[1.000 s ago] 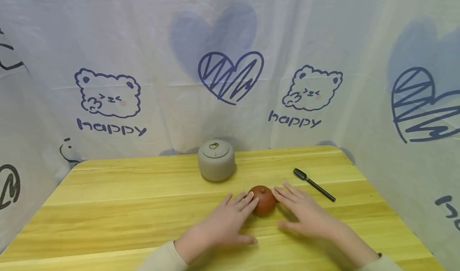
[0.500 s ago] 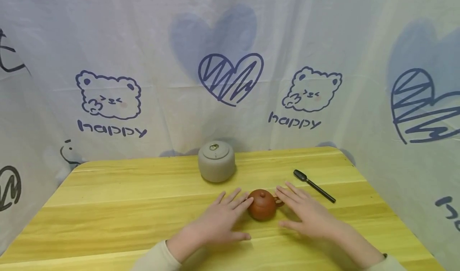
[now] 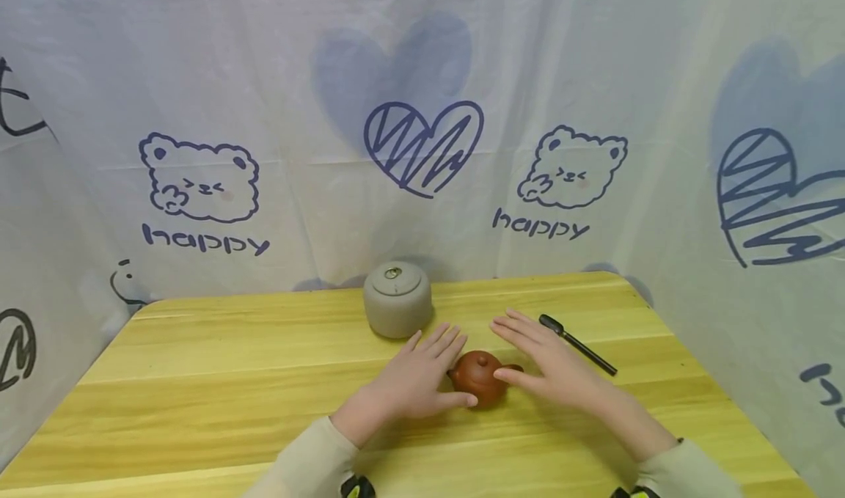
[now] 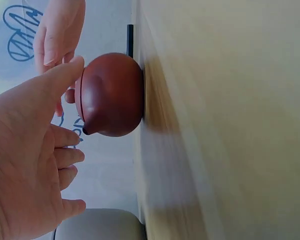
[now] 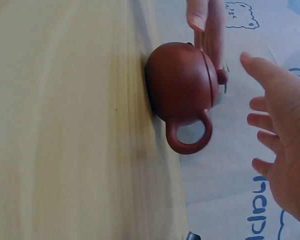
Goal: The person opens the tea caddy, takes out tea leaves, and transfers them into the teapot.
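A small reddish-brown clay teapot (image 3: pixel 478 382) with a knobbed lid stands upright on the wooden table. Its dark-tipped spout (image 4: pixel 91 126) points to the left hand's side, and its loop handle (image 5: pixel 190 137) to the right hand's side. My left hand (image 3: pixel 416 381) is stretched out beside the spout, thumb near the pot's front, fingers straight. On the other side my right hand (image 3: pixel 554 362) hovers by the handle, fingers extended and thumb over the pot's edge in the head view. In the right wrist view a gap shows between right hand and pot.
A grey lidded jar (image 3: pixel 397 301) stands at the back of the table (image 3: pixel 218 381), left of the teapot. To the right lies a slim black tool (image 3: pixel 581 345) with a broader head. A printed white cloth (image 3: pixel 297 116) hangs behind and at the sides.
Both hands have come away from the teapot's sides and risen somewhat, with the thumbs now closer to its front. The pot sits slightly nearer the front edge than a second ago.
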A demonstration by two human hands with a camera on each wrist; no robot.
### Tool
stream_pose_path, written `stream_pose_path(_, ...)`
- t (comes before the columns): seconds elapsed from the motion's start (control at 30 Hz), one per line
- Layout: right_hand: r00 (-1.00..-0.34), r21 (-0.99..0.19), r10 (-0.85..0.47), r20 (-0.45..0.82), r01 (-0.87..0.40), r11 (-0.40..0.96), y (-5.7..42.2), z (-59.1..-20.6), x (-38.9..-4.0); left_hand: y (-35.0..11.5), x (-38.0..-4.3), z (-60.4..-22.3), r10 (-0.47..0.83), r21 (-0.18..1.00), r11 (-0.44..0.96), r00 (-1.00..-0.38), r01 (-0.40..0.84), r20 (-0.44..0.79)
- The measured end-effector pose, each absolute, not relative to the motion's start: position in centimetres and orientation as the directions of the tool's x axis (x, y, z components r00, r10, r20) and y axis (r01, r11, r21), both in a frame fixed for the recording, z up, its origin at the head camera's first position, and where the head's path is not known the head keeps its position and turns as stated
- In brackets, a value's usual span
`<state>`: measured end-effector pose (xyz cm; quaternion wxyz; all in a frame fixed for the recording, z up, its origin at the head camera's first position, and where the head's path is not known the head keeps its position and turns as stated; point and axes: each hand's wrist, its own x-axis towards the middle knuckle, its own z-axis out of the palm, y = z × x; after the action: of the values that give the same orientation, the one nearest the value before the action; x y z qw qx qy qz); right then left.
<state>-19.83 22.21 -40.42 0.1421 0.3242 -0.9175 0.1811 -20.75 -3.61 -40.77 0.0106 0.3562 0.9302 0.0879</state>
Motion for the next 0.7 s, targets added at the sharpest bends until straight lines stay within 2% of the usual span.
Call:
stream_pose_path(0.1, -0.71, -0.236, -0.56, 0.427, -0.685, 0.689, 21.7, -40.7, -20.3, -3.2, -21.3, -40.8, 0.665, 0.181, 0.73, -0.746, 0.659, 0.03)
stream_pose_path(0.33, -0.53, -0.117, -0.609, 0.59, -0.802, 0.585, 20.9, -41.5, -21.4, -2.7, -22.1, -41.2, 0.668, 0.201, 0.727, -0.744, 0.657, 0.016)
stream_pose_path(0.43, -0.505, -0.11, -0.613, 0.607, -0.818, 0.565, 20.7, -41.7, -21.7, -2.6, -22.2, -41.2, 0.666, 0.213, 0.729, -0.746, 0.651, 0.0)
stream_pose_path(0.7, -0.496, -0.127, -0.61, 0.618, -0.828, 0.545, 20.4, -42.3, -22.0, -2.5, -22.1, -41.3, 0.658, 0.283, 0.735, -0.748, 0.616, -0.079)
